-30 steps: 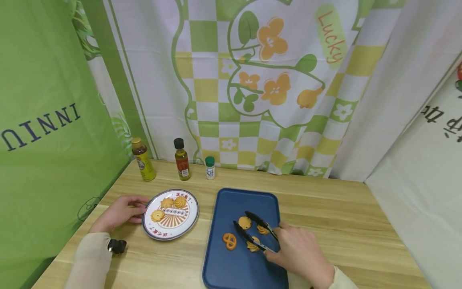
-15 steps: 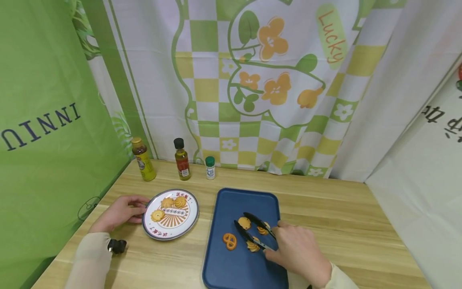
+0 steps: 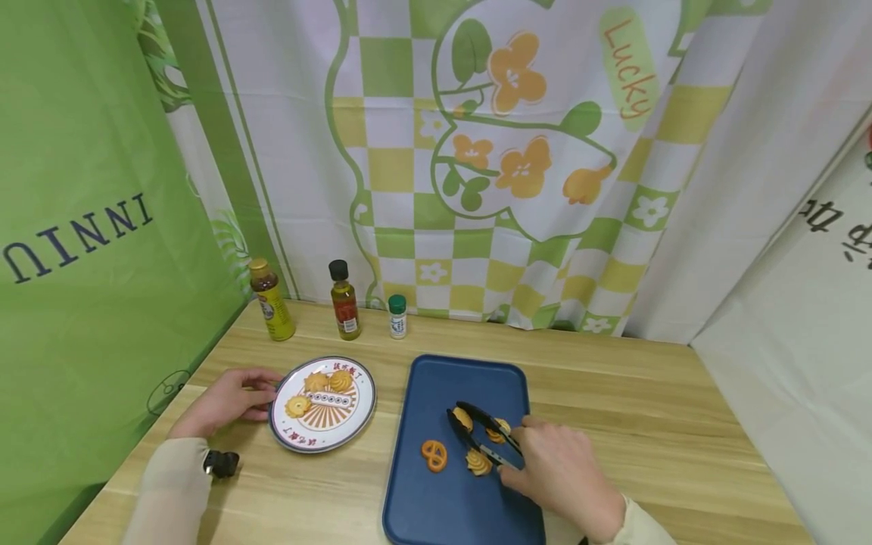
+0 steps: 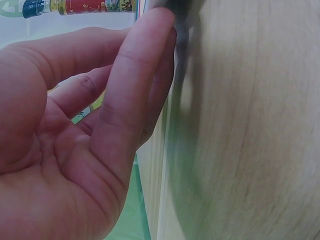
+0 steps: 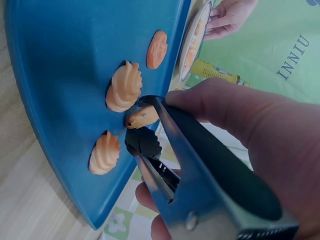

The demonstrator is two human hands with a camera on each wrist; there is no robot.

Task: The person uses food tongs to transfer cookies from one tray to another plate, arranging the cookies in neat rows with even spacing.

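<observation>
My right hand (image 3: 562,473) grips a pair of metal tongs with black tips (image 5: 192,165) above the blue tray (image 3: 436,518). Between the tong tips, a round cookie (image 3: 462,418) stands tilted. Swirled cookies (image 3: 478,462) (image 5: 105,154) lie close by on the tray, and a pretzel-shaped cookie (image 3: 434,456) is left of the tongs. At the tray's left, my left hand (image 3: 228,403) pinches the rim of a white patterned plate (image 3: 356,415) bearing cookies (image 3: 297,406). In the left wrist view, its fingers (image 4: 120,105) partly hide the plate.
Along the back of the wooden table (image 3: 613,371) stand a yellow-labelled bottle (image 3: 275,310), a black-capped bottle (image 3: 345,306) and a small green-lidded shaker (image 3: 398,318). A patterned curtain (image 3: 436,250) hangs behind them. Green fabric (image 3: 123,318) covers the left side.
The tong tips have drawn closer together around the round cookie, which has tipped up from lying flat. My left hand and the plate have stayed put.
</observation>
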